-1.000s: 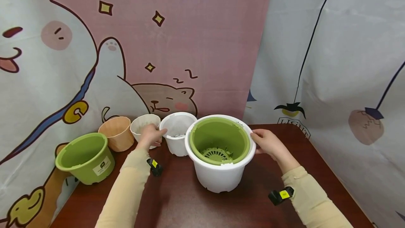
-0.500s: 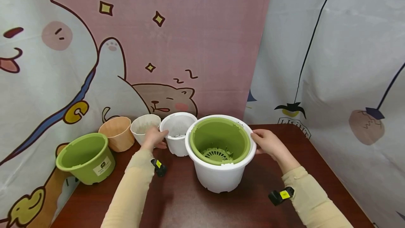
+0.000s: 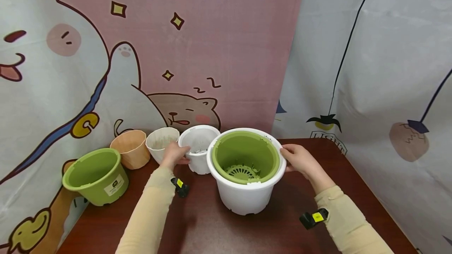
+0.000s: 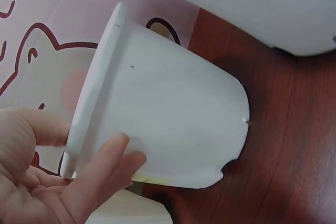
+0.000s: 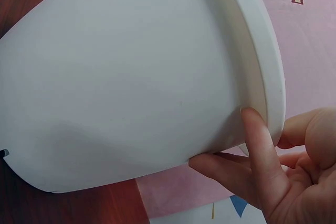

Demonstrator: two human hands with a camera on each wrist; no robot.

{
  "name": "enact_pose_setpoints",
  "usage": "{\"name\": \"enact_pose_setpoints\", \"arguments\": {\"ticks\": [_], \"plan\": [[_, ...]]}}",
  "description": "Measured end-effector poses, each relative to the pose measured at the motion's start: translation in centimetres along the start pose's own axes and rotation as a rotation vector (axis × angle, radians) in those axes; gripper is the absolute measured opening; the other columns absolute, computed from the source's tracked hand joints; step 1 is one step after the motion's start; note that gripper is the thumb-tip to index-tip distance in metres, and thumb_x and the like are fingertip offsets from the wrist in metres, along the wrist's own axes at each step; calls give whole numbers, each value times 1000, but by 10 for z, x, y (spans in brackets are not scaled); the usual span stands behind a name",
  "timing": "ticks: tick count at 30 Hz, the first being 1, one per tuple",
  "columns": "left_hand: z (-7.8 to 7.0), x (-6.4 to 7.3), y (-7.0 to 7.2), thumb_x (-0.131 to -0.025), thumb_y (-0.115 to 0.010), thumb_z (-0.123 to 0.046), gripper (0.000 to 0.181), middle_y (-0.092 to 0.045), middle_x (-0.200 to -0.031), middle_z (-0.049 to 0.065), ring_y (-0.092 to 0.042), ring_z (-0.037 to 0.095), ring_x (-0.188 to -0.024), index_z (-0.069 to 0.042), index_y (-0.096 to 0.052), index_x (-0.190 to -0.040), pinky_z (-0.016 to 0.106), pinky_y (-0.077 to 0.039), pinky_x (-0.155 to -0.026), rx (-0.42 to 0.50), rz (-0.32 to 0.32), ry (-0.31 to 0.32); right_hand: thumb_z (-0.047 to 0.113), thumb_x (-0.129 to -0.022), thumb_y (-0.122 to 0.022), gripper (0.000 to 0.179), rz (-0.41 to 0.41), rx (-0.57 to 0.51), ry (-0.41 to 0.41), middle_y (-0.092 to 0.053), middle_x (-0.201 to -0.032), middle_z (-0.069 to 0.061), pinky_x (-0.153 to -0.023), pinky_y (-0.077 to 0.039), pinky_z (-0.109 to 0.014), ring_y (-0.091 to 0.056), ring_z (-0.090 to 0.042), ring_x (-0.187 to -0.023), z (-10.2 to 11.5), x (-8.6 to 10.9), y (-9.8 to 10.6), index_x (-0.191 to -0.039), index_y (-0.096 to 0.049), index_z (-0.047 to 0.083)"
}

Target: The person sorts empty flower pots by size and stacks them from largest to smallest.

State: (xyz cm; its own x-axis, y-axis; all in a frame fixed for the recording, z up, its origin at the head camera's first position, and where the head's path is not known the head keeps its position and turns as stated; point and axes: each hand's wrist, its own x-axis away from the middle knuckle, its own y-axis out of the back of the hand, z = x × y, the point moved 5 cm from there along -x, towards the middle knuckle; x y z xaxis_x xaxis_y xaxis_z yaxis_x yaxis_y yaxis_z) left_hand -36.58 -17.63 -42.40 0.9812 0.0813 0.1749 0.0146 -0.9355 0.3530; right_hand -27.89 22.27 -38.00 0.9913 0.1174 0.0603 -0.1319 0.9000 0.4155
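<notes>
A large white flowerpot (image 3: 243,199) stands on the table with a green slotted pot (image 3: 243,148) nested inside it. My right hand (image 3: 298,158) grips its rim at the right; in the right wrist view the fingers (image 5: 262,156) press under the lip of the white wall. Left of it stands a smaller white flowerpot (image 3: 199,163). At its near left rim is my left hand (image 3: 174,155), thumb over the edge and fingers (image 4: 107,166) against the outer wall in the left wrist view. A cream fluted pot (image 3: 155,140) sits just behind this hand, partly covered by it.
Further left stand an orange fluted pot (image 3: 131,152) and a green pot (image 3: 106,183) with a white label. All rest on the dark red-brown table (image 3: 219,234), before a printed cloth backdrop (image 3: 243,50).
My left hand has moved right, from the cream pot's front to the smaller white flowerpot's rim, and now pinches it. The right hand keeps its hold on the large white flowerpot.
</notes>
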Motion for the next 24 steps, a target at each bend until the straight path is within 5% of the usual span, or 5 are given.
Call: {"name": "enact_pose_setpoints", "arguments": {"ticks": [10,24], "plan": [[0,-3,1,-82,-51,3,41,-57,-104,34,-68,24,-52,23,-47,-118,30,-58,-52,-4,-42,32,13,-105,-44,42,10,-13,9,-60,-105,-23,-65,-60,-33,-64,-16,-77,0,1,-1,-134,-45,-18],[0,1,6,-81,-49,6,38,-55,-108,40,-69,27,-55,24,-46,-115,30,-58,-52,67,-83,12,15,-105,-46,41,0,11,4,-60,-105,-22,-66,-59,-32,-64,-16,-78,0,1,0,-134,-48,-15]]}}
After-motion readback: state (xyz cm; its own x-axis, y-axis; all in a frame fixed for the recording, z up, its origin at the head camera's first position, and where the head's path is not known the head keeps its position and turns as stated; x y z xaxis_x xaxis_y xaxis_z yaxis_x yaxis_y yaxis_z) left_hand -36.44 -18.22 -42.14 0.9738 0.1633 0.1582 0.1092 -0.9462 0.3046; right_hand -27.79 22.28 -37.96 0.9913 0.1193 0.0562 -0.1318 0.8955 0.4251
